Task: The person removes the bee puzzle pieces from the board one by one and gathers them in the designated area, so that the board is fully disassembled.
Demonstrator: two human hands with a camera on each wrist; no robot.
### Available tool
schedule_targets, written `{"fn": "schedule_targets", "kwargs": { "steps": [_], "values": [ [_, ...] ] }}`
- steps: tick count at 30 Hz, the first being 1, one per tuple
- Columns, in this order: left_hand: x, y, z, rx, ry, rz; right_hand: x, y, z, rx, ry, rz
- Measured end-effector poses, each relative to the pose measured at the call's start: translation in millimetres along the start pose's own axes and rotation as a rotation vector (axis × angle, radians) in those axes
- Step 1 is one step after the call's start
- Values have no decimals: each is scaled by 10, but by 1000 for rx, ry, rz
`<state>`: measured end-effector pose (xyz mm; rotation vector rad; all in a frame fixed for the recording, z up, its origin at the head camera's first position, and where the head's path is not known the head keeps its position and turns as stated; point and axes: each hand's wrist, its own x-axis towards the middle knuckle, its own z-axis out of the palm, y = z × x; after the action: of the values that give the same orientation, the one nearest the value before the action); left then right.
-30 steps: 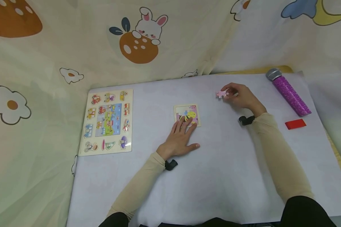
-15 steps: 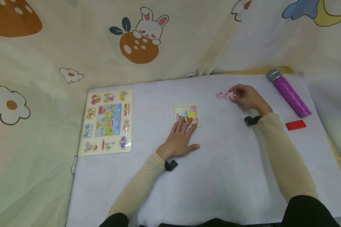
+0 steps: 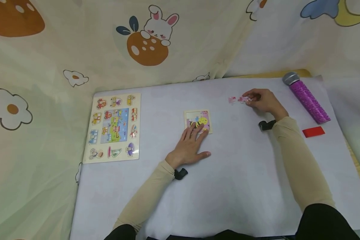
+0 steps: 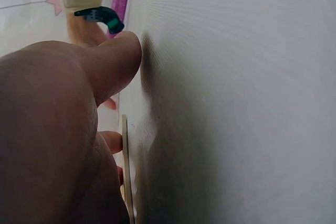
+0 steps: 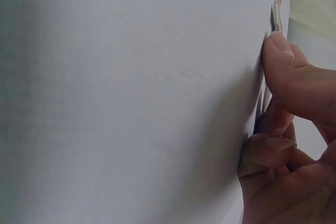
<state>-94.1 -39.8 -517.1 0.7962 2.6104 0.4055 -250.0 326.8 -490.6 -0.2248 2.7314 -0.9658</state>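
My left hand (image 3: 189,148) rests with spread, straight fingers on the lower part of a small framed jigsaw puzzle (image 3: 197,116), whose picture has a yellow figure and purple areas. The fingers cover part of that picture. In the left wrist view, the thumb (image 4: 118,61) is by the white tabletop and the puzzle's thin edge (image 4: 126,156) shows under the fingers. Farther right, my right hand (image 3: 264,101) pinches a pink puzzle piece (image 3: 242,99) at the tabletop, fingertips partly covering it. Another pink puzzle piece (image 3: 232,100) lies just left of it.
A board puzzle with vehicle pictures (image 3: 135,133) lies at the left of the white-covered table (image 3: 228,186). At the right are a glittery purple microphone (image 3: 309,101) and a red flat block (image 3: 313,131). A patterned curtain (image 3: 93,43) hangs behind the table.
My right hand has shifted slightly right with a pink puzzle piece, and a second piece now shows uncovered to its left. My left hand has stayed on the small puzzle.
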Motion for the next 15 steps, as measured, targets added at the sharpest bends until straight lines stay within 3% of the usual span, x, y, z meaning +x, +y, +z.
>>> {"fn": "schedule_targets", "kwargs": {
  "steps": [15],
  "values": [
    [9,-9,6,16,2,-8,-10,-31,8,8,18,41]
  ]
}}
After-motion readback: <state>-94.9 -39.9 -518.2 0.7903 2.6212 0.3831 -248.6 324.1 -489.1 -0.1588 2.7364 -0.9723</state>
